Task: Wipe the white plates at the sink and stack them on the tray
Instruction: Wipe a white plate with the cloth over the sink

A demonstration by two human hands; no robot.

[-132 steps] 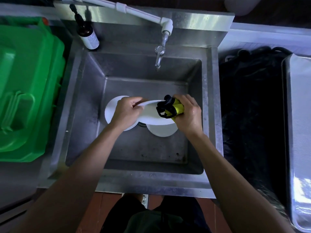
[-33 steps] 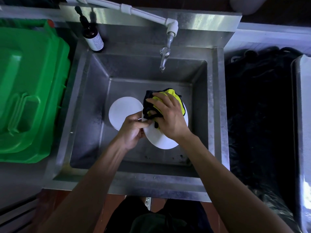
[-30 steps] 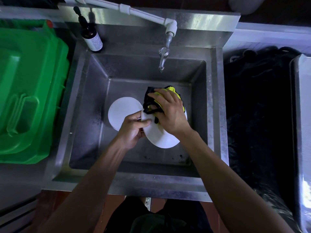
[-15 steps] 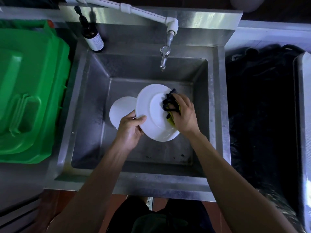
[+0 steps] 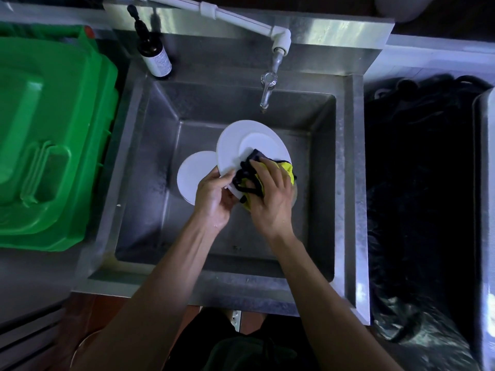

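Wiping a round white plate (image 5: pixel 233 140) over the steel sink (image 5: pixel 345 183).
Left hand (image 5: pixel 213 200) grips the tilted rim, exposing its face; right hand (image 5: pixel 270 195) clutches the yellow-black cloth (image 5: pixel 288 167) against it.

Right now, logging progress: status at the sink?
Left hand grips held plate. Right hand presses cloth on it. Second plate in sink. Nothing blocking.

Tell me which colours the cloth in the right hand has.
The cloth is bright yellow with black edging, seen in the head view.
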